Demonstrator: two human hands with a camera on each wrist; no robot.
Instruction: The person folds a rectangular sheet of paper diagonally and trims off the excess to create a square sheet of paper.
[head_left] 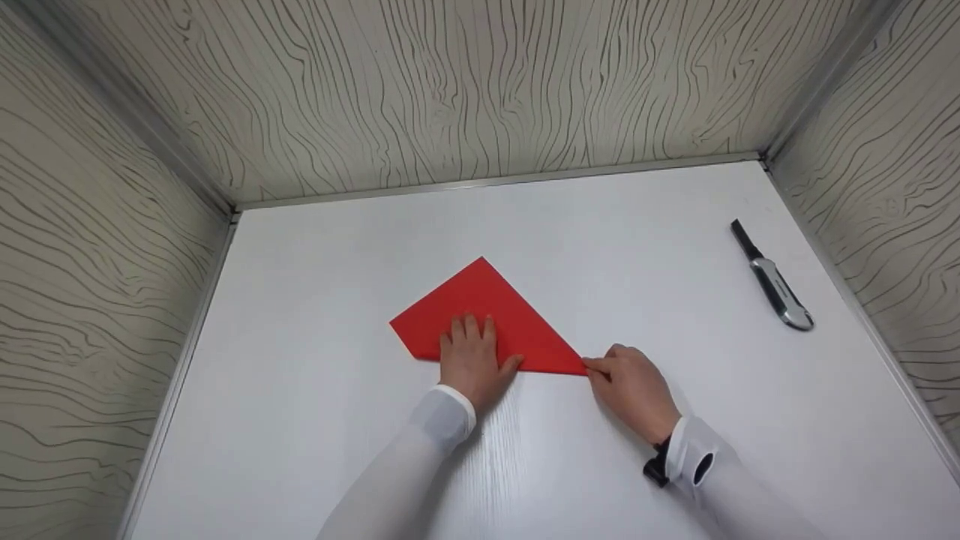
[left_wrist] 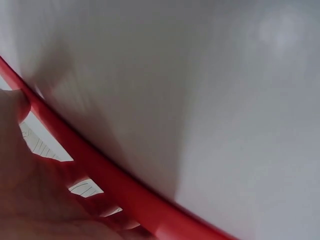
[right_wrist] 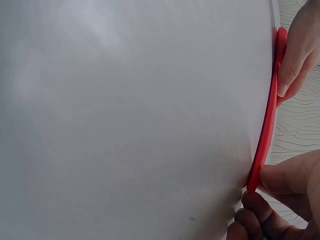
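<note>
A folded sheet of red paper point(head_left: 517, 330) lies on the white table, one corner pointing to the back and its folded edge along the front. My left hand point(head_left: 474, 364) rests on it with straight, spread fingers, the thumb out to the right by the front edge. At the paper's right corner, my right hand point(head_left: 634, 390) pinches the tip between thumb and fingers. The right wrist view shows this pinch on the red paper point(right_wrist: 267, 132) from close up, with the left hand point(right_wrist: 300, 55) farther along the fold. In the left wrist view the folded edge point(left_wrist: 100, 167) looks rounded.
A utility knife point(head_left: 776, 281) with a grey and black handle lies at the table's right side. Wood-patterned panels point(head_left: 480, 90) stand behind and beside the white table point(head_left: 315, 300), whose edges carry metal trim. A black strap point(head_left: 658, 461) is on the right wrist.
</note>
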